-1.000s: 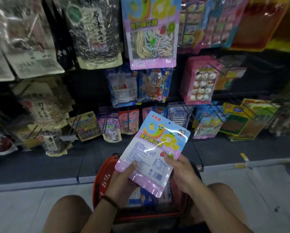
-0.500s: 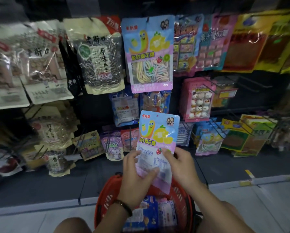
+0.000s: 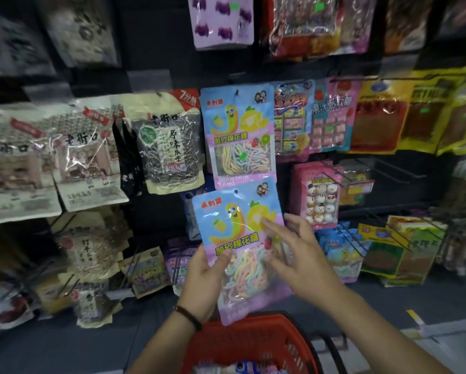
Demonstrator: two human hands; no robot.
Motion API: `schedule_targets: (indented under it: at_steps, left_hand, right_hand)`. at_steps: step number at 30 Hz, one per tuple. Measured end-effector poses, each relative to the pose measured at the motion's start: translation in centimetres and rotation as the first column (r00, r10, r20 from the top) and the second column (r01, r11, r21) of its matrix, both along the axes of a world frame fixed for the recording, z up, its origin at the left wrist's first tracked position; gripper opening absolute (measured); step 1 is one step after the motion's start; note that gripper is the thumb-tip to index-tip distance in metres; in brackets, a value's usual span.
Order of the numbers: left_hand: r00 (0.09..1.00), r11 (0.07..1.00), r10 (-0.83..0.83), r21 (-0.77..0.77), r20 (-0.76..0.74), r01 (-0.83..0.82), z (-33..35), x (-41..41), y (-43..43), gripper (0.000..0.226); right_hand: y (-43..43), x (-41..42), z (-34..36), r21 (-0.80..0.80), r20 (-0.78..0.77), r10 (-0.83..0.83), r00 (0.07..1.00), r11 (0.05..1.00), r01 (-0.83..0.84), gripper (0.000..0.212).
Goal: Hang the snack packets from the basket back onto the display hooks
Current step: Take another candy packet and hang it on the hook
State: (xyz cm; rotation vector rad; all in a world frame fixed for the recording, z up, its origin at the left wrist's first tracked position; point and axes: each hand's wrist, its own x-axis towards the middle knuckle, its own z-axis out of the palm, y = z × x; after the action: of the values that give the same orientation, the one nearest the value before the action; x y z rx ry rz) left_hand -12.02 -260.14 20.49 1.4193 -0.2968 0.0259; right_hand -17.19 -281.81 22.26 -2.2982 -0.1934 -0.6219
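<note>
Since a moment ago we have lifted the packet (image 3: pixel 237 247) from just over the basket (image 3: pixel 256 341) up toward the display, and it now faces us front side out and upright.

Our left hand (image 3: pixel 205 276) grasps the packet by its lower left edge, thumb across the front and fingers behind. Our right hand (image 3: pixel 299 255) is released, fingers spread, with the fingertips resting lightly on the packet's right side, steadying rather than gripping.

Using the packet as our landmark: its top edge, with the small hang hole, sits just below and slightly overlapping the bottom of a matching packet (image 3: pixel 238 136) already on a hook (image 3: pixel 236 91). That looks like the target. We judge the step in hand to be carrying the packet to its hook; hanging is not yet done. Next we need to raise the packet so its hole meets the hook tip, then push it back along the prong, probably pinching the top with the right hand to guide it.

Left of the packet hang seed bags (image 3: pixel 169 147); right of it a pink marshmallow pack (image 3: pixel 318 195) and bare prongs jutting out, which could snag our right sleeve or the foil. Below it the basket holds more packets, only partly in view. Hanging stock crowds the target hook on both sides, so the approach should come straight on.
</note>
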Motion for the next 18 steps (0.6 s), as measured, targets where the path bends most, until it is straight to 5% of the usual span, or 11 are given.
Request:
schedule_targets:
  at_steps: [4, 9, 13, 18]
  left_hand:
    - [0.994, 0.998, -0.052, 0.030, 0.096, 0.050, 3.1, 1.7, 0.3, 0.048]
    - [0.949, 0.984, -0.079, 0.178, 0.304, 0.025, 6.5, 1.9, -0.2, 0.106]
    - [0.859, 0.841, -0.133, 0.514, 0.495, -0.166, 8.4, 2.7, -0.7, 0.098]
    - [0.872, 0.793, -0.157, 0.586, 0.464, -0.169, 11.7, 5.9, -0.9, 0.107]
  right_hand:
    - [-1.2, 1.0, 3.5, 0.040, -0.051, 0.049, 0.998, 0.998, -0.047, 0.091]
    - [-1.4, 2.8, 5.4, 0.168, -0.050, 0.004, 0.999, 0.986, 0.005, 0.094]
    - [-1.8, 4.3, 7.5, 0.156, 0.006, -0.048, 0.999, 0.987, 0.046, 0.100]
    - [-2.0, 6.8, 10.8, 0.076, 0.028, -0.075, 0.997, 0.994, 0.073, 0.101]
